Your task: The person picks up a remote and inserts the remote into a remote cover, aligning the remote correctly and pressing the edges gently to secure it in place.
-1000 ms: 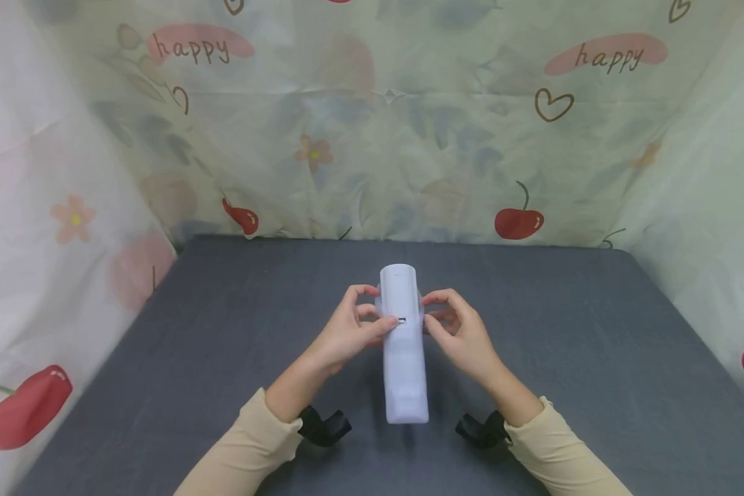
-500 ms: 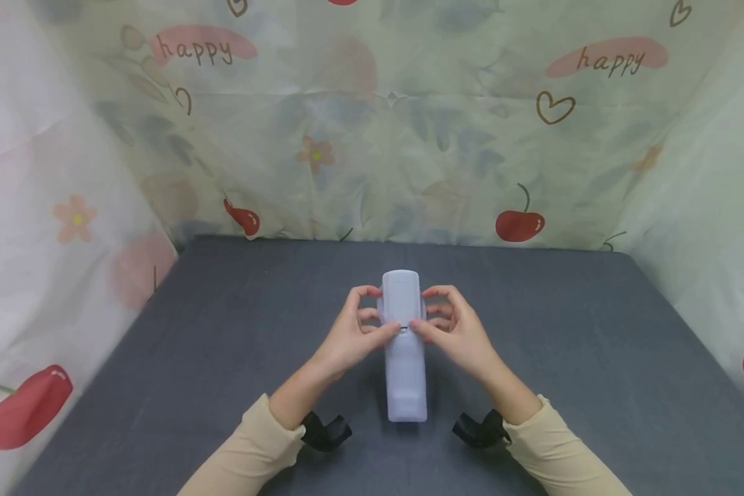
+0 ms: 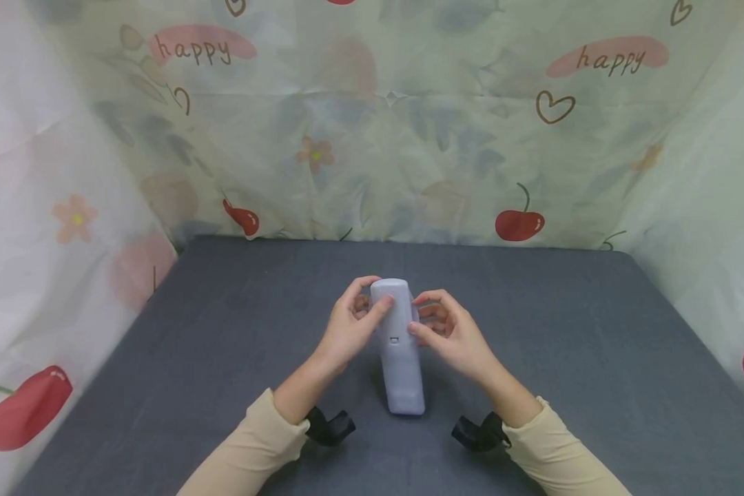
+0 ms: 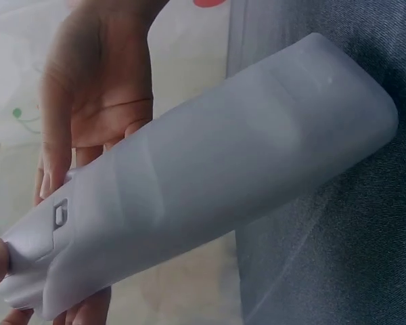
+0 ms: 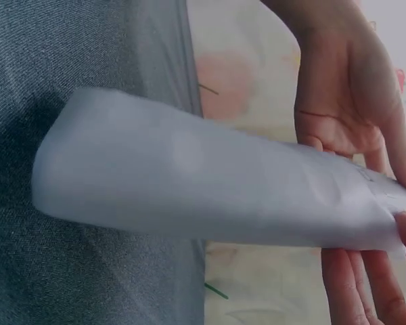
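Note:
A long white plastic device (image 3: pixel 400 375) with a small latch (image 3: pixel 394 339) on its face stands tilted between both hands. Its exact kind is not shown. The left hand (image 3: pixel 347 331) holds the upper part, thumb pressed on the face above the latch and fingers round the left edge and behind. At the right edge, the right hand (image 3: pixel 461 337) pinches it, thumb beside the latch level and fingers partly hidden behind. In the left wrist view the device (image 4: pixel 210 162) shows a seam by the latch. I cannot tell whether its lower end touches the table.
A dark grey cloth covers the table (image 3: pixel 254 296). Patterned curtains (image 3: pixel 372 151) hang behind and at both sides. Black straps with mounts (image 3: pixel 331 427) sit on both wrists, near the beige sleeves (image 3: pixel 254 441).
The left thumb has slid from the latch up the face, and the right thumb has moved back to the right edge. The device's upper end has shifted left and towards me.

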Action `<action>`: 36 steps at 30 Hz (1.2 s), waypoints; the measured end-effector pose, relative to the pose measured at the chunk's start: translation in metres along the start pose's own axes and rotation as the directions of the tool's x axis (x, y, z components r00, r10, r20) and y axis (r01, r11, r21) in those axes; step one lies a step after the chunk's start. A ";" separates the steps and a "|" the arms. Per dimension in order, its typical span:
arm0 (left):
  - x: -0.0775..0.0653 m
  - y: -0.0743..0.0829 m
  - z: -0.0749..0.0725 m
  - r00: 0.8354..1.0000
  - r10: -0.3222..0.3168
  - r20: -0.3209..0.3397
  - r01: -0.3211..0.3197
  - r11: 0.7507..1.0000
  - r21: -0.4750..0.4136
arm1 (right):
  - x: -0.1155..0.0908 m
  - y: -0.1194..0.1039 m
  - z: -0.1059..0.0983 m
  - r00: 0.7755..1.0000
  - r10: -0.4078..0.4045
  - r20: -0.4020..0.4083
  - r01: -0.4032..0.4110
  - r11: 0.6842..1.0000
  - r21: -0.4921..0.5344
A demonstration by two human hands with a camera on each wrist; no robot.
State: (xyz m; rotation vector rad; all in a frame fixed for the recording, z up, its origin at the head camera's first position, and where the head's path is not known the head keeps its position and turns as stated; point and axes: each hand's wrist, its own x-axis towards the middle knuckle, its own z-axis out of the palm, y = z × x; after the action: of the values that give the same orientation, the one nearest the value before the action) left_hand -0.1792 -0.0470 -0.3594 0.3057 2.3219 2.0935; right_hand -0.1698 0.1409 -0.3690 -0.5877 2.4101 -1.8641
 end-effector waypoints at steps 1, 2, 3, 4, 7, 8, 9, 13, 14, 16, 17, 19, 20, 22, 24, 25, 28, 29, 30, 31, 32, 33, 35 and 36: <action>0.000 0.000 0.000 1.000 0.004 -0.002 -0.004 1.000 -0.007 | 0.000 0.000 0.000 1.000 -0.001 0.004 0.001 1.000 0.009; 0.000 0.000 0.000 1.000 0.006 -0.002 -0.006 1.000 -0.013 | 0.000 0.000 0.000 1.000 -0.001 0.006 0.001 1.000 0.019; 0.000 0.001 -0.001 1.000 0.014 0.005 -0.014 1.000 -0.014 | 0.000 -0.001 0.000 1.000 0.001 0.006 -0.001 0.999 0.034; 0.000 0.001 -0.002 1.000 0.019 0.014 -0.018 1.000 -0.017 | 0.000 -0.001 -0.001 1.000 0.005 0.008 -0.006 0.999 0.052; -0.001 0.003 -0.005 0.998 0.022 0.058 -0.020 0.999 -0.029 | 0.000 0.000 -0.002 1.000 0.022 0.016 -0.023 0.995 0.094; -0.001 0.004 -0.006 0.997 0.021 0.073 -0.019 0.999 -0.028 | 0.000 0.000 -0.002 1.000 0.023 0.019 -0.025 0.994 0.102; -0.002 0.004 -0.007 0.996 0.020 0.091 -0.018 0.999 -0.028 | 0.001 0.001 -0.001 0.999 0.024 0.022 -0.026 0.994 0.105; -0.003 0.005 -0.011 0.989 0.021 0.149 -0.019 1.000 -0.015 | 0.002 0.001 0.000 1.000 0.024 0.012 -0.025 0.998 0.058; -0.004 0.006 -0.011 0.987 0.023 0.160 -0.021 1.000 -0.013 | 0.002 0.001 0.000 1.000 0.028 0.004 -0.029 0.999 0.038; -0.004 0.006 -0.012 0.983 0.028 0.182 -0.026 1.000 -0.010 | 0.003 -0.001 0.001 0.999 0.051 -0.013 -0.051 0.999 -0.002; -0.004 0.006 -0.012 0.981 0.029 0.193 -0.028 1.000 -0.008 | 0.003 -0.002 0.001 0.998 0.063 -0.020 -0.063 0.998 -0.022; -0.004 0.005 -0.012 0.977 0.030 0.213 -0.030 1.000 -0.005 | 0.005 -0.004 0.000 0.996 0.090 -0.031 -0.091 0.994 -0.058; -0.004 0.006 -0.013 0.974 0.032 0.225 -0.032 0.999 -0.001 | 0.006 -0.005 0.000 0.994 0.102 -0.031 -0.104 0.992 -0.073; -0.005 0.006 -0.013 0.968 0.037 0.248 -0.040 0.999 0.009 | 0.007 -0.006 -0.001 0.992 0.121 -0.032 -0.124 0.987 -0.101; -0.005 0.007 -0.013 0.961 0.051 0.270 -0.058 0.998 0.016 | 0.008 -0.008 -0.001 0.990 0.138 -0.038 -0.141 0.983 -0.119; -0.006 0.008 -0.013 0.958 0.058 0.280 -0.066 0.998 0.020 | 0.009 -0.008 -0.001 0.989 0.144 -0.043 -0.148 0.981 -0.128; -0.006 0.009 -0.014 0.950 0.072 0.303 -0.086 0.996 0.033 | 0.009 -0.010 -0.001 0.990 0.131 -0.060 -0.140 0.976 -0.168; -0.007 0.009 -0.013 0.949 0.074 0.307 -0.090 0.995 0.038 | 0.009 -0.010 -0.001 0.991 0.116 -0.066 -0.127 0.973 -0.192; -0.007 0.009 -0.013 0.948 0.073 0.309 -0.091 0.995 0.047 | 0.010 -0.011 -0.001 0.992 0.100 -0.071 -0.113 0.969 -0.220; -0.007 0.009 -0.013 0.948 0.072 0.311 -0.094 0.994 0.056 | 0.009 -0.011 -0.001 0.994 0.081 -0.075 -0.098 0.962 -0.255; -0.007 0.009 -0.013 0.948 0.070 0.311 -0.095 0.993 0.066 | 0.009 -0.011 -0.001 0.996 0.052 -0.079 -0.073 0.953 -0.295; -0.007 0.008 -0.013 0.948 0.070 0.310 -0.098 0.992 0.074 | 0.009 -0.011 -0.001 0.996 0.017 -0.082 -0.044 0.939 -0.341; -0.006 0.006 -0.013 0.949 0.067 0.308 -0.098 0.992 0.085 | 0.009 -0.010 0.000 0.995 -0.050 -0.082 0.012 0.909 -0.417; -0.006 0.005 -0.013 0.949 0.067 0.307 -0.098 0.991 0.088 | 0.008 -0.010 0.000 0.993 -0.086 -0.079 0.042 0.892 -0.450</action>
State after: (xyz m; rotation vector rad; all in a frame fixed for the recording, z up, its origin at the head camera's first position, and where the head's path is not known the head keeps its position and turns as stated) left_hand -0.1744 -0.0605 -0.3536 0.6850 2.2690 1.8068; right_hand -0.1746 0.1360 -0.3575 -0.6135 2.9431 -1.3751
